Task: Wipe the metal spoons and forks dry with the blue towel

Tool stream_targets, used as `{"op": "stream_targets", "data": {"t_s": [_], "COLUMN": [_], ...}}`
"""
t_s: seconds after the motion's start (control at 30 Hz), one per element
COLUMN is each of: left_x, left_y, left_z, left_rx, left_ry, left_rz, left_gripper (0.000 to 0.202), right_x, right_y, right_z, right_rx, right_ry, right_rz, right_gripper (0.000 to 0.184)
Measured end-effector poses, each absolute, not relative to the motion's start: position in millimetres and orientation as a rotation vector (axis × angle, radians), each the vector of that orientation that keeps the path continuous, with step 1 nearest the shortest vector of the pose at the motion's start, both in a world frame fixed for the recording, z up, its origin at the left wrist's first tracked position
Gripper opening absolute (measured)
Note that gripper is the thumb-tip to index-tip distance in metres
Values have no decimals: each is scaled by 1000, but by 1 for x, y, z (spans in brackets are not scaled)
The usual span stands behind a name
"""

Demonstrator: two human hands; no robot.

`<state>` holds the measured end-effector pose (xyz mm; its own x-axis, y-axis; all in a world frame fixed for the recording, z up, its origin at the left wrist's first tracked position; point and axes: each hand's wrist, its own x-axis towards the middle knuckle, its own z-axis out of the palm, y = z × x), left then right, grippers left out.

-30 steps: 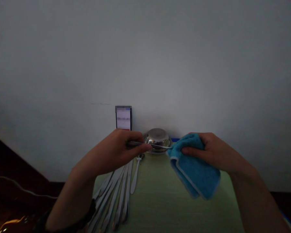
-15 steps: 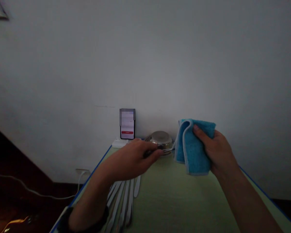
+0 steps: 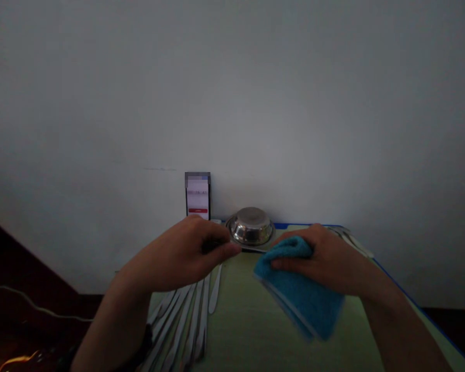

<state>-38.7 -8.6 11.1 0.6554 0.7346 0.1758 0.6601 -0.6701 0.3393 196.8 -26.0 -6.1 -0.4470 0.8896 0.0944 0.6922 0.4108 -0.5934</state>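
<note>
My left hand (image 3: 194, 253) is closed in a pinch on a thin silver piece of cutlery (image 3: 252, 250), just in front of the upturned steel bowl (image 3: 251, 227). Which kind of cutlery it is cannot be made out, since the fingers and cloth cover its ends. A folded blue cloth (image 3: 306, 299) with a pale border is gripped in my right hand (image 3: 321, 258), thumb on the near side. The cloth's upper fold is at the right end of the cutlery, and its lower corner hangs blurred over the table.
Several knives (image 3: 189, 320) lie fanned out beneath my left forearm on the green table (image 3: 236, 320). More cutlery (image 3: 351, 240) lies at the back right corner. A phone (image 3: 198, 199) leans against the wall behind. A white cable (image 3: 34, 307) runs at the left.
My right hand has come down and turned over, so the cloth hangs lower and nearer the left hand. My left hand has shifted slightly left. The bowl is now more exposed.
</note>
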Motion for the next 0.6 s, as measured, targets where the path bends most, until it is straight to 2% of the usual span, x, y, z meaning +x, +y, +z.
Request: {"op": "stream_targets", "data": {"t_s": [0.17,0.37,0.5,0.6], "left_x": [-30,-16,-26,-40], "left_y": [-11,-12,-7,-3], "left_z": [9,1,4,8], "left_rx": [2697,2810,2735,2637], "left_ry": [1178,1106,1104,1149], "left_rz": [431,253,316,425], "left_gripper": [36,32,34,35], "right_x": [193,172,171,179], "right_y": [-27,-26,-24,-21], "right_z": [-9,-23,-22,-15], "right_rx": [-1329,-1154,-1231,-1291], "right_ry": [-2314,-2504,-2458,-2282], "right_rz": [572,435,363,432], "right_gripper": [27,21,19,16]}}
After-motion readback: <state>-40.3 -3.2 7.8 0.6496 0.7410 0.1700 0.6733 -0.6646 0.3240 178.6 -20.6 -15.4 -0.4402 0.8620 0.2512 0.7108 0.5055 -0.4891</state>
